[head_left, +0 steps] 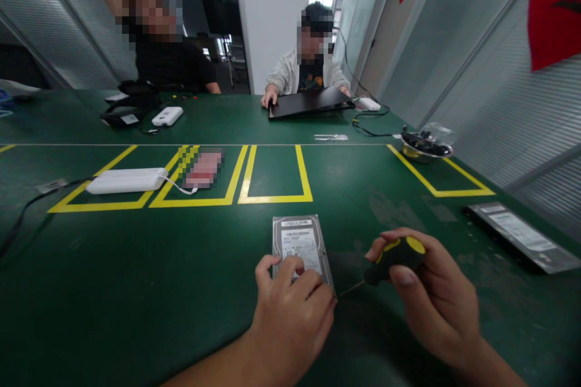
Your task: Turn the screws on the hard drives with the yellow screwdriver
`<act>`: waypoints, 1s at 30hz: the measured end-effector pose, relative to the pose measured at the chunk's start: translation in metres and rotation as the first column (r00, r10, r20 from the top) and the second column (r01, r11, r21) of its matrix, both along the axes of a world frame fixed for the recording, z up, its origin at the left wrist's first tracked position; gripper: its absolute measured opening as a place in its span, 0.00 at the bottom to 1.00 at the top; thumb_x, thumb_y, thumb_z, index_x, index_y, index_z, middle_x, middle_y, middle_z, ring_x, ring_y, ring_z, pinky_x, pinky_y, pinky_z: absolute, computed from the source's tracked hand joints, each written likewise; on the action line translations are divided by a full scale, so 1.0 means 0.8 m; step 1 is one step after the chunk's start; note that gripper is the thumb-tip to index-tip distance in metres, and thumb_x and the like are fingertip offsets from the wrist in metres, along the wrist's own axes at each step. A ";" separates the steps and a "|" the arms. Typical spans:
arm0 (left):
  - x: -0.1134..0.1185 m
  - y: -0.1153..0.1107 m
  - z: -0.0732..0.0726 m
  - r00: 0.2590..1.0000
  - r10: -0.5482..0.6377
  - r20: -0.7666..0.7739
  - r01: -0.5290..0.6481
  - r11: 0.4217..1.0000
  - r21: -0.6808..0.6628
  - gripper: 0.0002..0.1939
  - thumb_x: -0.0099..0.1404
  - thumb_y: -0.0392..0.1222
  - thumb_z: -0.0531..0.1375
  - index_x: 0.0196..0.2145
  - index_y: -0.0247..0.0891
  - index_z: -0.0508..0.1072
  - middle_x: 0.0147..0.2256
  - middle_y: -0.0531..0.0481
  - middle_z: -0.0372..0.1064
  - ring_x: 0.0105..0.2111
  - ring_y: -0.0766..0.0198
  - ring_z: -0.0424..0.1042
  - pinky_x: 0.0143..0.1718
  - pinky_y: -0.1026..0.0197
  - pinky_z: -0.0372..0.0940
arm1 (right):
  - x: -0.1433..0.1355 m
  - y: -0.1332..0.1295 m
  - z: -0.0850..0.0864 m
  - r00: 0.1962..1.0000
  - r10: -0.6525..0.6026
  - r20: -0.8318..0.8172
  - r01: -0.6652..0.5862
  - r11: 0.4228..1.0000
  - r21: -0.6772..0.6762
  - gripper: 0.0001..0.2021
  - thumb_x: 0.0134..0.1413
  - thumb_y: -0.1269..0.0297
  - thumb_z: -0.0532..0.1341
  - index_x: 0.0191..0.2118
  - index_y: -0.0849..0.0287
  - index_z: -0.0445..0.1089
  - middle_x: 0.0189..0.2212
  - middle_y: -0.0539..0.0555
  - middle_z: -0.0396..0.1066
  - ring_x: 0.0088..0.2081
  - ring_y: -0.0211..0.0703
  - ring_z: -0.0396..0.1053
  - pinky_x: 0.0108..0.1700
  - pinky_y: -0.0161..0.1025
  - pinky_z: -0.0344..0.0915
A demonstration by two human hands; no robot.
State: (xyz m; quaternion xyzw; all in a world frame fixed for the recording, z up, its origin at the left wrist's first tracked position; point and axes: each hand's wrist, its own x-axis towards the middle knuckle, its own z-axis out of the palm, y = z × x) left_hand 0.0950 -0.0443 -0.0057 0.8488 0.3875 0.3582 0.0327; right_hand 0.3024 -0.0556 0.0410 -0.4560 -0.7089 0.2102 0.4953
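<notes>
A silver hard drive [297,236] with a white printed label lies flat on the green table in front of me. My left hand [295,299] covers its near end, fingers curled over the top and right edge, holding it. In my right hand [436,296] is a short screwdriver [393,259] with a black and yellow handle, gripped between thumb and fingers. Its thin shaft points left, and the tip is at the drive's near right corner, by my left fingertips. Whether the tip sits in a screw is too small to tell.
Another hard drive [521,236] lies at the right. Behind it stands a metal bowl [422,154] of dark parts. Yellow tape [276,199] marks rectangles; a white power bank [127,181] and a phone [204,169] lie on the left. Across the table, one person [302,75] holds a black panel [313,103]; another [170,63] sits left.
</notes>
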 end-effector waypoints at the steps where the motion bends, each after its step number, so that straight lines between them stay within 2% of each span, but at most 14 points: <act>1: 0.000 0.000 0.000 1.000 -0.002 -0.004 0.002 1.000 -0.005 0.03 0.62 0.40 0.64 0.31 0.41 0.74 0.29 0.53 0.72 0.39 0.54 0.66 0.47 0.43 0.45 | 0.000 0.000 0.000 1.000 0.001 0.012 -0.001 1.000 0.002 0.15 0.65 0.65 0.55 0.57 0.54 0.60 0.39 0.53 0.71 0.41 0.38 0.71 0.42 0.31 0.69; 8: 0.000 -0.001 0.000 1.000 -0.002 -0.014 0.001 1.000 -0.016 0.03 0.62 0.40 0.65 0.32 0.42 0.74 0.29 0.54 0.73 0.39 0.53 0.66 0.47 0.43 0.45 | -0.003 0.003 -0.001 0.997 0.003 0.076 -0.004 1.000 0.019 0.16 0.65 0.66 0.56 0.57 0.53 0.60 0.39 0.53 0.72 0.40 0.39 0.72 0.43 0.33 0.70; 17: 0.000 0.000 0.000 1.000 -0.003 -0.028 0.002 1.000 -0.021 0.03 0.62 0.40 0.65 0.32 0.41 0.74 0.30 0.53 0.73 0.39 0.53 0.66 0.47 0.42 0.44 | -0.003 0.004 -0.001 0.994 0.041 0.106 -0.043 0.999 0.018 0.16 0.65 0.67 0.55 0.57 0.54 0.59 0.40 0.52 0.71 0.41 0.35 0.71 0.45 0.30 0.68; 23: -0.003 0.000 0.001 1.000 -0.016 -0.012 0.016 1.000 -0.007 0.03 0.62 0.39 0.65 0.32 0.42 0.74 0.30 0.53 0.73 0.39 0.53 0.66 0.47 0.42 0.44 | -0.003 0.003 0.010 0.980 0.037 0.194 -0.051 0.996 0.068 0.17 0.63 0.67 0.56 0.56 0.54 0.61 0.41 0.54 0.70 0.41 0.39 0.71 0.43 0.34 0.70; 26: -0.004 0.001 0.002 1.000 -0.022 -0.013 0.022 1.000 -0.007 0.03 0.62 0.39 0.65 0.32 0.42 0.73 0.29 0.54 0.73 0.39 0.53 0.66 0.46 0.42 0.44 | -0.002 -0.001 0.014 0.972 0.021 0.233 -0.045 0.994 0.095 0.21 0.60 0.69 0.59 0.58 0.54 0.61 0.42 0.56 0.70 0.41 0.41 0.71 0.43 0.36 0.71; 30: -0.006 0.001 0.002 0.999 -0.037 -0.029 0.037 0.999 -0.013 0.03 0.61 0.39 0.65 0.31 0.42 0.73 0.29 0.53 0.73 0.38 0.53 0.66 0.45 0.42 0.44 | 0.000 -0.007 0.013 0.985 0.057 0.165 -0.076 0.991 0.111 0.29 0.57 0.74 0.61 0.62 0.52 0.57 0.46 0.56 0.71 0.46 0.44 0.72 0.46 0.39 0.73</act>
